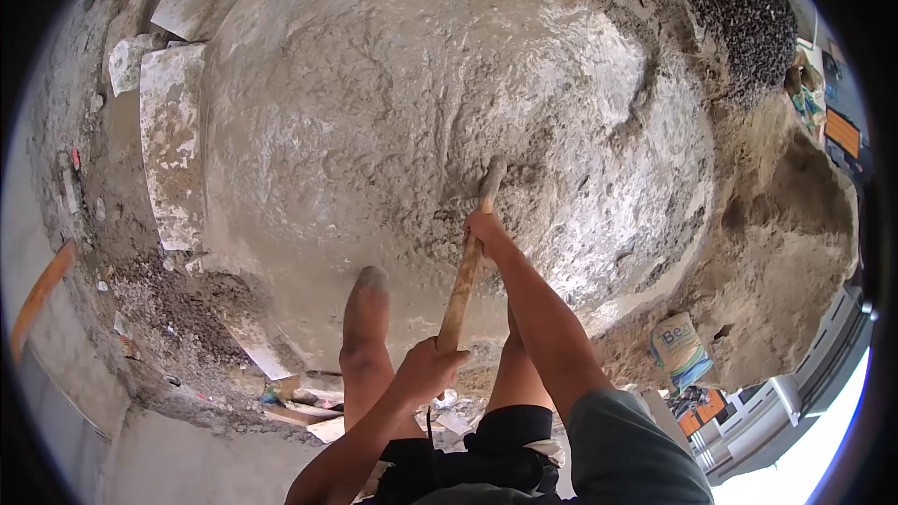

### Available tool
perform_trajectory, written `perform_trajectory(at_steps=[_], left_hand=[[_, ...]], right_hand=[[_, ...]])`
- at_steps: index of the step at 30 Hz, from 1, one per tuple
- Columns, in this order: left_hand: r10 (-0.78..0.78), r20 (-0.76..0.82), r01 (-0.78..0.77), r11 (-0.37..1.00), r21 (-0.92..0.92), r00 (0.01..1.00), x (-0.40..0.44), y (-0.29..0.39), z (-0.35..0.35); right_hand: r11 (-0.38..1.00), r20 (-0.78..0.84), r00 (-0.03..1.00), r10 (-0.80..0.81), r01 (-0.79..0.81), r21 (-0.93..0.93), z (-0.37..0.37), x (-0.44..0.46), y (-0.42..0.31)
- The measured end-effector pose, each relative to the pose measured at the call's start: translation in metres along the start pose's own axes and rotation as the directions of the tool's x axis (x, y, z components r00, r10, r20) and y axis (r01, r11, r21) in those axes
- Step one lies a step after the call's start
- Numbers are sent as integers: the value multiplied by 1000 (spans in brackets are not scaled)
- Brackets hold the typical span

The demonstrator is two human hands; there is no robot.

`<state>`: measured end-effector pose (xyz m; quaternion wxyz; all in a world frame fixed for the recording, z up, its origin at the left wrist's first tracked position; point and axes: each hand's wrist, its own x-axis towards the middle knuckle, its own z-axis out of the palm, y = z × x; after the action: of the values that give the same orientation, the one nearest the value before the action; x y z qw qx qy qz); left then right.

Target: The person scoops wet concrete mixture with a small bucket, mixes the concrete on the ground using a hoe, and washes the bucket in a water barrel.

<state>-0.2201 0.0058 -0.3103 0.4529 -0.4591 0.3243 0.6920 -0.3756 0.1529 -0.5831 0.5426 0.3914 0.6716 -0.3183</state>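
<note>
One wooden tool handle [461, 290] dips into wet concrete [346, 122], gripped by the right hand [483, 228] nearer the concrete, left hand [430, 370] farther; likely stiff, heavy to drag, best held wide apart.

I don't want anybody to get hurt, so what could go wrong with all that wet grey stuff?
The foot is down in the wet mix, so it might slip. The tool's far end is buried there too, so it could stick, then splash when pulled. And the right grip is bare and near the mix, so some could get on the skin.
</note>
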Motion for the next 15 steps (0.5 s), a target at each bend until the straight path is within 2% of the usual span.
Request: perform_trajectory(at_steps=[1, 2, 4, 5, 7, 8, 10, 11, 13, 15], left_hand=[[-6, -16, 5, 999, -33, 1000, -14, 11, -14], [53, -15, -48, 967, 249, 998, -25, 7, -36], [90, -52, -60, 905, 421, 995, -57, 18, -74], [54, -101, -19, 948, 319, 993, -86, 35, -85], [117, -109, -65, 918, 391, 987, -125, 46, -113], [52, -158, 20, 908, 418, 986, -152, 71, -122], [93, -228, 59, 812, 581, 969, -183, 77, -151], [194, -197, -24, 768, 640, 961, -194, 71, -169], [205, -231, -5, 757, 653, 951, -211, 50, -202], [246, -260, -5, 736, 677, 934, -207, 18, -225]], right_hand=[[993, 101, 995, -1, -11, 115, 9, -11, 0], [979, 96, 995, 15, -34, 200, 22, -27, -3], [931, 87, 995, 45, -74, 359, 53, -71, -18], [900, 116, 992, 49, -94, 426, 66, -89, -18], [842, 151, 988, 36, -111, 528, 95, -125, -27], [820, 162, 987, 24, -112, 562, 113, -146, -35], [760, 215, 976, -25, -121, 639, 151, -176, -46], [720, 250, 966, -61, -131, 682, 170, -187, -49], [663, 322, 935, -151, -146, 734, 196, -211, -46], [653, 306, 930, -205, -103, 751, 205, -239, -51]])
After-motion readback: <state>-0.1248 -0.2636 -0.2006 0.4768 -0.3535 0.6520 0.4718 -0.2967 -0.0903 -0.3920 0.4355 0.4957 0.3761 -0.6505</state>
